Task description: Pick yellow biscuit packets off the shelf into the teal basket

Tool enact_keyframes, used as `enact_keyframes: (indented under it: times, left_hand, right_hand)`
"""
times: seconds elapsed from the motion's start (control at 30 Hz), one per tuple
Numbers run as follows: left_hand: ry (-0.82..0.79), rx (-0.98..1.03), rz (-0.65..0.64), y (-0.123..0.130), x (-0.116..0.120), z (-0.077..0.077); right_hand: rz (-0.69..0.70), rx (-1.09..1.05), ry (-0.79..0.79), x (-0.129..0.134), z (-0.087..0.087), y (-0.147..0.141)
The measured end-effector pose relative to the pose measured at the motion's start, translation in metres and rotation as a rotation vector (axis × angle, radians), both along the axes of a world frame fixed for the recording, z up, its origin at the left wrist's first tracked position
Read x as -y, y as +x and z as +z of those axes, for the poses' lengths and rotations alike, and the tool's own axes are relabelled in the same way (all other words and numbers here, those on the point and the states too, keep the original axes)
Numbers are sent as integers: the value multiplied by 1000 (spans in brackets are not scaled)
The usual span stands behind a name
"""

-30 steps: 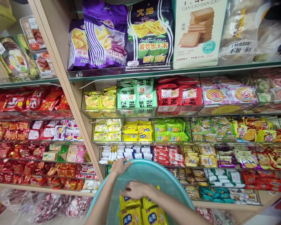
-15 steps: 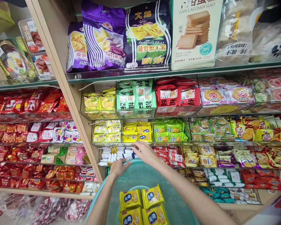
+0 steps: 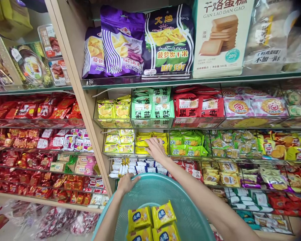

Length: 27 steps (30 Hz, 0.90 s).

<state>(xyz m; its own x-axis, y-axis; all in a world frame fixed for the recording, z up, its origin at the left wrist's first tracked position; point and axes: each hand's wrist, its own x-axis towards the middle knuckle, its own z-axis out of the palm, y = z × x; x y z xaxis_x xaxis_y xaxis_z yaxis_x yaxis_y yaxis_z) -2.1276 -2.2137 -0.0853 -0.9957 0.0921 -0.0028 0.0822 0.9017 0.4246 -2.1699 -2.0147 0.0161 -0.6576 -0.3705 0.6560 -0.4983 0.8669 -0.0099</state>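
My left hand [image 3: 126,183] is closed on the far-left rim of a teal plastic basket [image 3: 183,190], thumb lying along the edge. Inside the basket, yellow snack packets [image 3: 163,214] with blue labels rest in two columns. Stretched out over the basket, my right hand [image 3: 157,149] is at a shelf compartment of similar yellow snack packets [image 3: 141,142]. Its fingers are extended and slightly bent over the packets, apparently touching them. No packet shows lifted in it, and the fingertips' undersides are hidden.
Green packets [image 3: 188,144] fill the compartment to the right, pale yellow packets [image 3: 119,140] the one to the left. White-and-blue packets [image 3: 142,165] lie below. Clear dividers and front lips edge the compartments. A wooden upright [image 3: 75,73] separates the left shelves of red packets [image 3: 52,107].
My right hand has moved from just above the basket rim up and forward to the yellow packets on the shelf. The left hand stays on the rim. The view has shifted slightly left.
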Motion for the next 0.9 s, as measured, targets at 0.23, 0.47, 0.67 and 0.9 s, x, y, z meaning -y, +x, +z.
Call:
enact_keyframes:
  times: [0.23, 0.47, 0.67, 0.9]
  left_hand:
    - [3, 6, 7, -1, 1, 0]
    - [-29, -5, 5, -5, 3, -5]
    - [-20, 1, 2, -6, 2, -7]
    - [-23, 13, 20, -7, 0, -5]
  right_hand:
    - [-29, -28, 103, 2, 1, -3]
    - [6, -57, 126, 1, 1, -8]
    - [11, -78, 152, 3, 3, 0]
    - [-27, -44, 154, 6, 4, 1]
